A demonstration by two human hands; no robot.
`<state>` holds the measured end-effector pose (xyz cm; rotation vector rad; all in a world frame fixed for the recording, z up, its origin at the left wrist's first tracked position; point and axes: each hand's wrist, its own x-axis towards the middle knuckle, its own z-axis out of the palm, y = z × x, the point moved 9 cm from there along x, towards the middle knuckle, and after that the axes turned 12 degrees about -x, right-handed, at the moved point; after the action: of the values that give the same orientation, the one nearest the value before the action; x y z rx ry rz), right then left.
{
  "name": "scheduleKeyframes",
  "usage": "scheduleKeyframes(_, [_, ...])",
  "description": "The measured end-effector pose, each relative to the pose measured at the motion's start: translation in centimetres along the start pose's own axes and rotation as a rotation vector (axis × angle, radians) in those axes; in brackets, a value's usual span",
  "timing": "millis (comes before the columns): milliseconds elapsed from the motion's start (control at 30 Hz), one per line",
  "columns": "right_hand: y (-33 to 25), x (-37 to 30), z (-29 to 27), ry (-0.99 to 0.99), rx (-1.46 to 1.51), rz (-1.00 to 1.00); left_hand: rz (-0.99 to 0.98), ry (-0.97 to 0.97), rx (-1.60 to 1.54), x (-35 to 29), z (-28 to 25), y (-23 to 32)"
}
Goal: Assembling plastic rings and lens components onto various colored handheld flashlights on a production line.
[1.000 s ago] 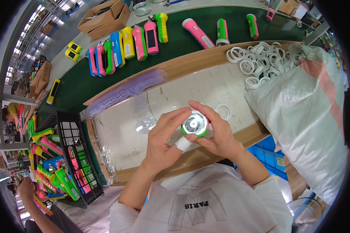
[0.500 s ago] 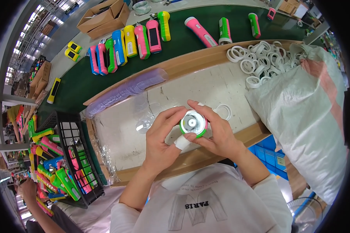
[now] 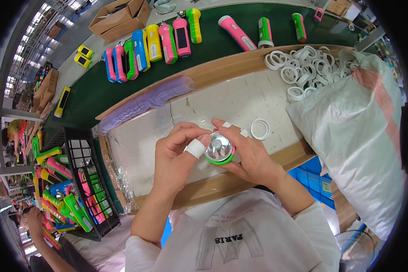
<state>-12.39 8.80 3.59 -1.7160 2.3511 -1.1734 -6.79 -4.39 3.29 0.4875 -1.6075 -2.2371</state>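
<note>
Grip of the right hand (image 3: 254, 158) wrapped round one flashlight (image 3: 219, 151)
Dark lettering (image 3: 229, 238) marks the white shirt (image 3: 281, 235); the left hand (image 3: 171, 156) meets the flashlight's rim with thumb and fingertip, whether pinching or only touching I cannot tell. The flashlight sits between both hands, silver face turned up, over the tray (image 3: 145, 163). One white ring (image 3: 260, 138) lies just beyond the right hand; farther off come a stack of clear discs (image 3: 145, 106) and heaped white rings (image 3: 299, 80), too overlapped to count, then eight flashlights (image 3: 154, 43) in a row on the green desk (image 3: 84, 102).
</note>
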Motion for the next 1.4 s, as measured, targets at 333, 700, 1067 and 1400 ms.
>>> scheduleKeyframes(333, [-0.7,0.1,0.5,0.087,-0.113,-0.089,-0.344,-0.105,-0.087,0.4,-0.3,0.4])
scheduleKeyframes(700, [0.2,-0.4,-0.2,0.126,-0.029,-0.092,0.069,-0.032,0.109,-0.7,1.5,0.4])
scheduleKeyframes(1067, [0.9,-1.4,-0.7,0.198,-0.050,-0.074,0.616,-0.167,0.377,-3.4,3.5,1.2])
scheduleKeyframes(1400, [0.9,-1.4,-0.8,0.193,0.067,-0.112,0.328,-0.196,-0.012,-2.2,3.0,-1.1])
